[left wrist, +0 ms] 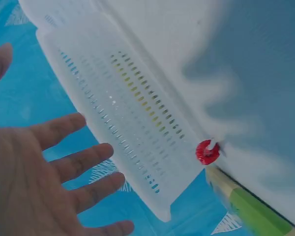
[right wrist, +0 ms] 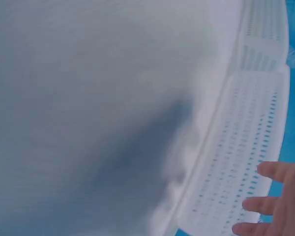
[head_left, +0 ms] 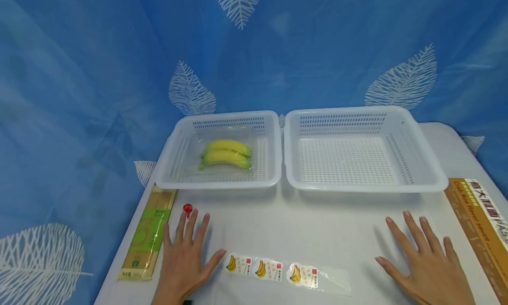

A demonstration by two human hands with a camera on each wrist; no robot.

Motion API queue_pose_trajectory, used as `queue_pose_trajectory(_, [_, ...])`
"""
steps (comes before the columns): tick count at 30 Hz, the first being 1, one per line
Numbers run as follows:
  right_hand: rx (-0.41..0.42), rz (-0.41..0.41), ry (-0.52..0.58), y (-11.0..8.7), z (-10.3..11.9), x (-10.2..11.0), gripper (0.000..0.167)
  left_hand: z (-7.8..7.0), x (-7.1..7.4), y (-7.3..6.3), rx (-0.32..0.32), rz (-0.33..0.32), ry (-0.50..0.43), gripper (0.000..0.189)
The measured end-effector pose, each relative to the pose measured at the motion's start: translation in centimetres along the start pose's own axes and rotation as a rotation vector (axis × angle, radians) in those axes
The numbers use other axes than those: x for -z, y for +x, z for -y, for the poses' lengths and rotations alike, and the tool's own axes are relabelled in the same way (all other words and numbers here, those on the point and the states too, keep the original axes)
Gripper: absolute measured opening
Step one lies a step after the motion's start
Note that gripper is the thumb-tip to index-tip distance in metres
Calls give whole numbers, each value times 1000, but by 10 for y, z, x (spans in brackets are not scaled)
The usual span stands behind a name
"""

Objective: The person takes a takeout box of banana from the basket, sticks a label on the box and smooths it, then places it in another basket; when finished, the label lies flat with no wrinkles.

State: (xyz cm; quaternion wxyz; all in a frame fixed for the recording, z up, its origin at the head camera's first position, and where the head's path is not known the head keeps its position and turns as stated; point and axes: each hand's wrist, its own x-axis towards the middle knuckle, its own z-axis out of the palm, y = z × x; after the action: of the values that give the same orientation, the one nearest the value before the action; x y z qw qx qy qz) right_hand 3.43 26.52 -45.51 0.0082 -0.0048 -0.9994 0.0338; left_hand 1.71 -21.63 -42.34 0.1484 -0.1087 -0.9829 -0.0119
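Observation:
My left hand is spread palm down over the table's left part, fingers straight, holding nothing. Just beyond its fingertips lies a small red-wrapped item, like a lollipop. To its left is a long noodle pack with a green band. Near the left thumb begins a clear strip with several banana stickers, lying flat between the hands. On the right, my right hand is spread the same way with nothing in it, beside a brown pasta box.
Two white perforated baskets stand side by side at the back. Inside the left basket sits a clear plastic container with yellow bananas. The right basket shows its bare slotted bottom. A blue leaf-patterned curtain hangs behind the table.

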Motion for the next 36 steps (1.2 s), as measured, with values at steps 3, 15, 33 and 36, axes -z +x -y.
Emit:
queue_pose_trajectory(3, [65,-42,63,2,4,14,103,3,8,6,-17,-86,-12,93])
queue_pose_trajectory(15, [390,-268,291,43,47,77,96,36,36,46,-44,-257,-89,92])
queue_pose_trajectory(33, [505,-173,437,105,90,82,84,89,41,79,-20,-230,-226,78])
queue_pose_trajectory(36, [489,-105,505,118,95,86,82,95,41,86,24,-190,-240,77])
